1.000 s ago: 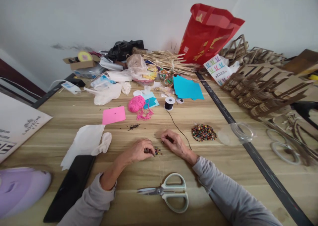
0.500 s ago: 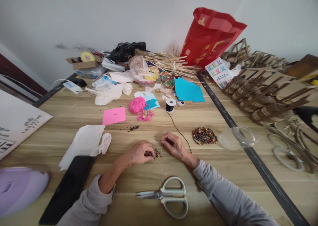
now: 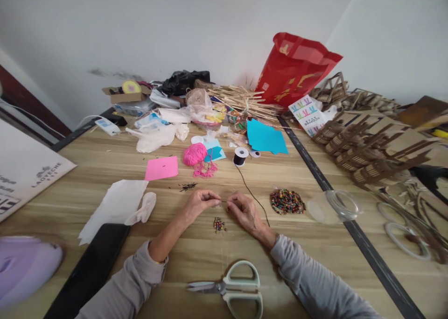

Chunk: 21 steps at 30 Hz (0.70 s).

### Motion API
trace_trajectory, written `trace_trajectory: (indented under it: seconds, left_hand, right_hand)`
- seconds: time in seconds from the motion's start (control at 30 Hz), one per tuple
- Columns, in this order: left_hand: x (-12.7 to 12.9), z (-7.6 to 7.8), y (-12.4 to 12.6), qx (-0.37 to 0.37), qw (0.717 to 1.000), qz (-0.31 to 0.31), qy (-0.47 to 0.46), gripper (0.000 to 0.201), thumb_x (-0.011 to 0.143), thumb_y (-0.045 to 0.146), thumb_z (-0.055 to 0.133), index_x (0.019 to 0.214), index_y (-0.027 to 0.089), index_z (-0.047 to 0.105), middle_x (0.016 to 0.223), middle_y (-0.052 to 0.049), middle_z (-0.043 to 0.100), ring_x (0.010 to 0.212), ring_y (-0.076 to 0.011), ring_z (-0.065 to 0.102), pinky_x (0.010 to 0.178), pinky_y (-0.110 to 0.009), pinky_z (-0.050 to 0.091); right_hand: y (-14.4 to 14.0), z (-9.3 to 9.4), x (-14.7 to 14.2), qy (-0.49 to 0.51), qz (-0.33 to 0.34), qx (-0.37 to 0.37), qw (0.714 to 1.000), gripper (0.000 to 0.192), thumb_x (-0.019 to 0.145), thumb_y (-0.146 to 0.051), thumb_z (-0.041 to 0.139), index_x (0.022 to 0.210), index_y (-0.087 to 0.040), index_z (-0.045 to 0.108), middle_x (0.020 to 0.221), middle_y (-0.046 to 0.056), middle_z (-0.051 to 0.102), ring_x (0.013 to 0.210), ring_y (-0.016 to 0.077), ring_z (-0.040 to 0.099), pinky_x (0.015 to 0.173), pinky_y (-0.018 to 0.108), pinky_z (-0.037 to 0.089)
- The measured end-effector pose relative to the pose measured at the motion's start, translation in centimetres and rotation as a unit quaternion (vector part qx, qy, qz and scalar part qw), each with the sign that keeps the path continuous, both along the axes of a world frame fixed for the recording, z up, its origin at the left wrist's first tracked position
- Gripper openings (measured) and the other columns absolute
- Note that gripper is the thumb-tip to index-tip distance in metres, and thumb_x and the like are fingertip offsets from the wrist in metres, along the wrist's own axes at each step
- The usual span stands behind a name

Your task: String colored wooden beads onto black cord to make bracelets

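Beads are the job: the person looks to be mid-threading, stringing small beads onto the thin black cord (image 3: pixel 252 193) that runs off the black spool (image 3: pixel 240 156).

Using the small cluster of loose beads (image 3: pixel 219 224) on the bench (image 3: pixel 105 169) as the landmark: both hands sit just beyond it, the left hand (image 3: pixel 199 202) up and to its left, the right hand (image 3: pixel 245 210) up and to its right, fingertips pointed at each other with a short dark stretch of cord between them. The big pile of coloured beads (image 3: pixel 287 202) lies well off to the right of the cluster, the scissors (image 3: pixel 233 288) lie nearer the person than the cluster, and the spool is far beyond it.

Grip-wise, each hand is pinched nearly closed, thumb against fingers. The right hand seems to have the cord end pinched; the left hand pinches something tiny at the tip, probably a bead, but it's too small to say for sure.

Judging by this, the step in hand is getting a bead onto the cord end. The next move would call for a steady cord tip, lining up the tiny hole, then sliding the bead along without letting the cord slip out.
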<state>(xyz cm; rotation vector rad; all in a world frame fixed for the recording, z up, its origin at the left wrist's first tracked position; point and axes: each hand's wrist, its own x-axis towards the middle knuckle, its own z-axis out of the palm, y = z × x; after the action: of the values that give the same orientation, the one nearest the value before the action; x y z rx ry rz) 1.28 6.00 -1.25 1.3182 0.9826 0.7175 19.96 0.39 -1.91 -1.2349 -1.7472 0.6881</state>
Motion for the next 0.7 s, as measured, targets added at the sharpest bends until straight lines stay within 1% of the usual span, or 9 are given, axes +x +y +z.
trace_trajectory:
  seconds: [0.13,0.2,0.37,0.5,0.7]
  left_hand:
    - [0.1,-0.4,0.0,-0.011,1.0,-0.004,-0.022,0.027,0.06,0.032,0.078,0.077,0.013,0.071,0.068,-0.003,0.072,0.062,-0.0139,0.062,0.065,-0.027,0.05]
    - [0.0,-0.6,0.0,-0.006,1.0,-0.007,-0.024,0.027,0.06,0.033,0.078,0.076,0.013,0.071,0.069,-0.003,0.072,0.063,-0.0142,0.062,0.066,-0.027,0.05]
    - [-0.1,-1.0,-0.1,-0.011,0.999,-0.013,-0.03,0.024,0.061,0.028,0.078,0.077,0.012,0.071,0.073,-0.004,0.073,0.069,-0.0158,0.064,0.07,-0.028,0.051]
    - [-0.3,-1.0,-0.1,-0.01,1.0,-0.013,-0.027,0.022,0.061,0.026,0.077,0.077,0.012,0.069,0.072,-0.003,0.071,0.069,-0.0155,0.064,0.071,-0.028,0.05]
    - [-0.6,-0.8,-0.2,-0.01,1.0,-0.011,-0.024,0.019,0.062,0.023,0.076,0.075,0.012,0.069,0.071,-0.002,0.071,0.069,-0.0154,0.063,0.072,-0.028,0.049]
  right_hand:
    - [0.4,-0.1,-0.3,0.005,-0.019,0.001,1.0,0.019,0.089,-0.032,0.05,0.079,-0.019,0.058,0.068,0.002,0.059,0.061,0.0142,0.054,0.057,0.024,0.042]
    - [0.6,-0.2,-0.6,0.005,-0.016,0.001,1.0,0.02,0.089,-0.033,0.05,0.078,-0.019,0.058,0.069,0.002,0.06,0.063,0.0143,0.054,0.06,0.024,0.043]
    - [0.5,-0.3,-1.0,0.022,0.004,-0.017,1.0,0.02,0.089,-0.033,0.051,0.078,-0.018,0.058,0.067,0.001,0.057,0.057,0.0117,0.05,0.052,0.021,0.039]
    - [0.1,-0.1,-1.1,0.037,0.009,-0.029,0.999,0.018,0.087,-0.03,0.052,0.076,-0.017,0.057,0.061,-0.001,0.053,0.05,0.0099,0.046,0.047,0.02,0.036]
    - [-0.1,-0.2,-1.1,0.021,0.02,-0.012,1.0,0.015,0.087,-0.028,0.053,0.076,-0.018,0.056,0.065,0.0,0.054,0.055,0.0113,0.05,0.049,0.021,0.038]
